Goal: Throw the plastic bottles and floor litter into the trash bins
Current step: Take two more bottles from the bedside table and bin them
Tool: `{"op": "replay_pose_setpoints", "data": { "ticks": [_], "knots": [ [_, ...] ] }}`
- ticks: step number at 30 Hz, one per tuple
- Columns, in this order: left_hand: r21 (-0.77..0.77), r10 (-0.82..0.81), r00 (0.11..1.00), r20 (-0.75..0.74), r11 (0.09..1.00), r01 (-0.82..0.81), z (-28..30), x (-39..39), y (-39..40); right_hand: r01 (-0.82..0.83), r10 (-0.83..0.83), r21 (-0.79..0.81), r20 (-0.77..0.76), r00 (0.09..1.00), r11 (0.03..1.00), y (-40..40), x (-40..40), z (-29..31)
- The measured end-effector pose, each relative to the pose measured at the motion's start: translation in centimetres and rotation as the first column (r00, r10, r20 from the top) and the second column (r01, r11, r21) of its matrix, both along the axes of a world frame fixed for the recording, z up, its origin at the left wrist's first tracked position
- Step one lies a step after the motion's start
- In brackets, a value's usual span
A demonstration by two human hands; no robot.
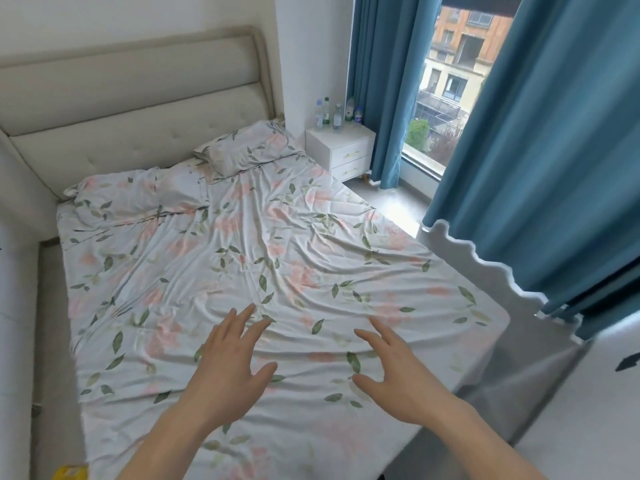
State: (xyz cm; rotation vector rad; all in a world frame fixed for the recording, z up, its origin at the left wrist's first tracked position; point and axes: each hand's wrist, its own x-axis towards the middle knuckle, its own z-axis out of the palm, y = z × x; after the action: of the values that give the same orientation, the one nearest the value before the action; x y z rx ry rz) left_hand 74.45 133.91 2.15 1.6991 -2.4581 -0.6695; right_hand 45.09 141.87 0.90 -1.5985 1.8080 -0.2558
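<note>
Floral bed (263,258), teal curtains (540,168), daylit window (450,88)

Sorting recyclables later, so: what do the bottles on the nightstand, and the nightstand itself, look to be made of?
The bottles look like clear plastic: see-through bodies with coloured caps and labels, though they are too small to rule out glass. The nightstand looks like white painted or laminated board with a smooth matte finish and thin brass-coloured drawer handles; the core material cannot be told.

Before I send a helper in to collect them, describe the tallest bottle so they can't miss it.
Past the bed's far right corner, a white nightstand stands against the blue curtain. Plastic bottles cluster on its top. The one you want, the green-capped bottle, stands second from the left, taller than the others.
</note>
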Motion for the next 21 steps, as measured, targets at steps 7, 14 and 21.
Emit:
{"op": "replay_pose_setpoints", "data": {
  "ticks": [7, 14, 21],
  "knots": [
    [0.009, -0.070, 0.998, 0.004, 0.998, 0.070, 1.2, -13.2, -4.5, 0.076, -0.076, -0.009, 0.026, 0.997, 0.997, -3.7, -13.1, 0.7],
    [-0.001, -0.119, 0.992, -0.048, 0.993, 0.119, 1.0, -17.6, -7.3, 0.182, -0.181, -0.005, 0.045, 0.982, 0.983, -3.4, -17.3, 1.5],
    [0.036, -0.195, 0.981, -0.013, 0.980, 0.195, -1.4, -21.8, -8.5, 0.237, -0.236, 0.041, -0.028, 0.971, 0.971, -1.4, -21.4, 2.0]
  ]
}}
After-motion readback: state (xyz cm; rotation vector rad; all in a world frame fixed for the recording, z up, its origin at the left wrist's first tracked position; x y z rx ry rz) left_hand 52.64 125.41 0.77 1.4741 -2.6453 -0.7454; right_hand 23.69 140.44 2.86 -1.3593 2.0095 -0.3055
